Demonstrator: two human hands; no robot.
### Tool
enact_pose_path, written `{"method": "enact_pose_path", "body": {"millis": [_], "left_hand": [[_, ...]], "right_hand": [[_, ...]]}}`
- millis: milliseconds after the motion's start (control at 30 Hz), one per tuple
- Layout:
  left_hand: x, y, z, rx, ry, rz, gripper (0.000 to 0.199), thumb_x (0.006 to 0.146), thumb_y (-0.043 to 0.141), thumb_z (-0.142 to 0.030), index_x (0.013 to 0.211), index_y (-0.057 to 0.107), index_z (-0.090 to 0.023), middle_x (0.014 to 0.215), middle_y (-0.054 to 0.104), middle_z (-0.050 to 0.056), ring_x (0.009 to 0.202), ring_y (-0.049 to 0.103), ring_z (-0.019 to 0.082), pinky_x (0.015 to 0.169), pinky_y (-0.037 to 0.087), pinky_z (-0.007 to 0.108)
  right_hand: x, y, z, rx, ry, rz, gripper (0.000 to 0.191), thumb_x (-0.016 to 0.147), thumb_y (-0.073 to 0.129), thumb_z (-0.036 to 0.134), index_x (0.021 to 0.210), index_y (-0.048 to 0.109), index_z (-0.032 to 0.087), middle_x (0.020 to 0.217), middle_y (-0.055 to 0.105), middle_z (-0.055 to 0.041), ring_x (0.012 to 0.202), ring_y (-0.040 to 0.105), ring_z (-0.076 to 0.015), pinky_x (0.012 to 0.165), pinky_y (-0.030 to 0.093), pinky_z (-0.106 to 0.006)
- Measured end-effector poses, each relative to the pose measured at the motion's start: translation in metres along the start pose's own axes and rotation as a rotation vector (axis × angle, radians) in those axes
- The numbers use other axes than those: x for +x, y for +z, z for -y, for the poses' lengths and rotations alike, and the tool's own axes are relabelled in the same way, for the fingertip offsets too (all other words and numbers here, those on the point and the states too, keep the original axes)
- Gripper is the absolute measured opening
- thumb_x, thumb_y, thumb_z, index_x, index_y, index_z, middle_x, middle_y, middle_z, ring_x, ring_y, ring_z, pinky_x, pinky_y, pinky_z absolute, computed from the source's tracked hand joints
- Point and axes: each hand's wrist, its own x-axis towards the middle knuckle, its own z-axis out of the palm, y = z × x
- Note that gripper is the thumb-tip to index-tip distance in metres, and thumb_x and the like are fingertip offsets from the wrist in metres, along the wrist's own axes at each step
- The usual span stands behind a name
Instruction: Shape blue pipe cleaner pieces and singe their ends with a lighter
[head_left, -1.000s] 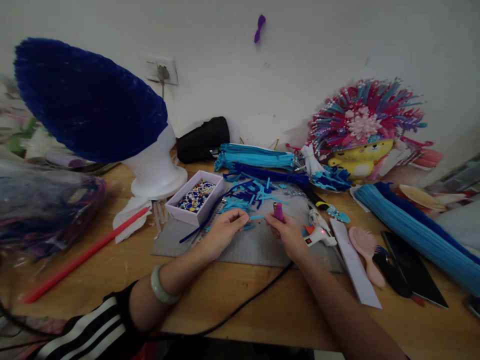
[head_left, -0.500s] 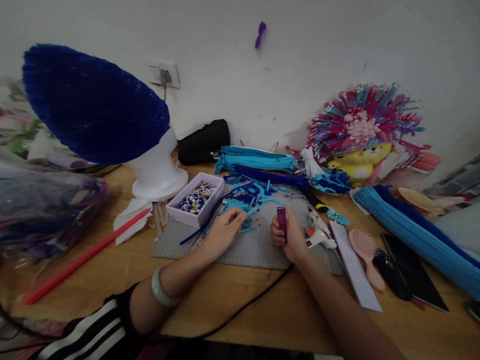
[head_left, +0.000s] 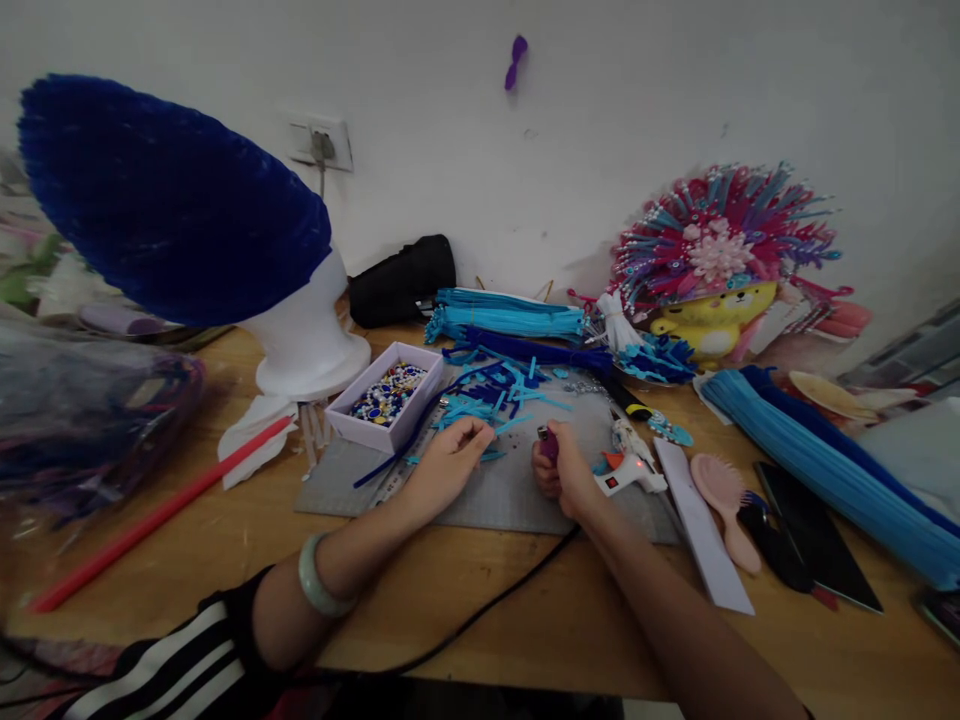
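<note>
Within the curled right hand (head_left: 566, 475) stands a small purple lighter (head_left: 550, 446), metallic-topped; opposite, the left hand (head_left: 450, 462) pinches its fingertips, contents unclear, just short of scattered blue strips (head_left: 480, 407).

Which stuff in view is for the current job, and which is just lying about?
Likely in use:
purple lighter, in right hand
cut blue pieces, near left hand
grey mat beneath

Likely just lying about:
pink hairbrush
red stick
toy bear
</note>
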Motion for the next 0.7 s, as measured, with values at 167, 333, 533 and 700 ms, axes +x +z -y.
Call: {"method": "enact_pose_path", "body": {"millis": [167, 333, 533, 700], "left_hand": [[-0.001, 0.001, 0.0, 0.022, -0.01, 0.005, 0.029, 0.081, 0.05, -0.047, 0.067, 0.047, -0.023, 0.057, 0.041, -0.005, 0.058, 0.041, 0.015, 0.057, 0.034, 0.027], [-0.001, 0.001, 0.0, 0.03, -0.02, 0.03, 0.026, 0.083, 0.05, -0.043, 0.067, 0.05, -0.023, 0.057, 0.04, -0.005, 0.057, 0.04, 0.015, 0.057, 0.033, 0.027], [-0.001, 0.001, 0.001, 0.031, 0.006, 0.029, 0.021, 0.084, 0.05, -0.036, 0.068, 0.051, -0.022, 0.058, 0.04, -0.006, 0.059, 0.04, 0.015, 0.06, 0.034, 0.027], [-0.002, 0.001, 0.001, 0.035, 0.008, 0.044, 0.022, 0.083, 0.049, -0.038, 0.068, 0.051, -0.022, 0.058, 0.039, -0.006, 0.057, 0.037, 0.014, 0.058, 0.032, 0.027]], "right_hand": [[0.0, 0.0, -0.003, 0.06, 0.027, -0.043, 0.058, 0.086, 0.026, 0.068, 0.047, 0.026, 0.024, 0.039, 0.016, 0.0076, 0.037, 0.005, -0.0062, 0.037, 0.006, -0.021], [0.004, -0.006, -0.008, 0.075, 0.005, 0.019, 0.058, 0.083, 0.029, 0.071, 0.049, 0.027, 0.024, 0.039, 0.015, 0.0081, 0.038, 0.005, -0.0064, 0.037, 0.008, -0.021], [0.007, -0.011, -0.01, 0.077, -0.002, 0.052, 0.059, 0.08, 0.034, 0.074, 0.049, 0.03, 0.024, 0.04, 0.015, 0.0083, 0.039, 0.006, -0.0067, 0.038, 0.009, -0.021], [0.012, -0.015, -0.017, 0.101, -0.027, 0.034, 0.061, 0.076, 0.037, 0.077, 0.046, 0.032, 0.024, 0.041, 0.017, 0.0075, 0.036, 0.006, -0.0059, 0.038, 0.006, -0.022]]}}
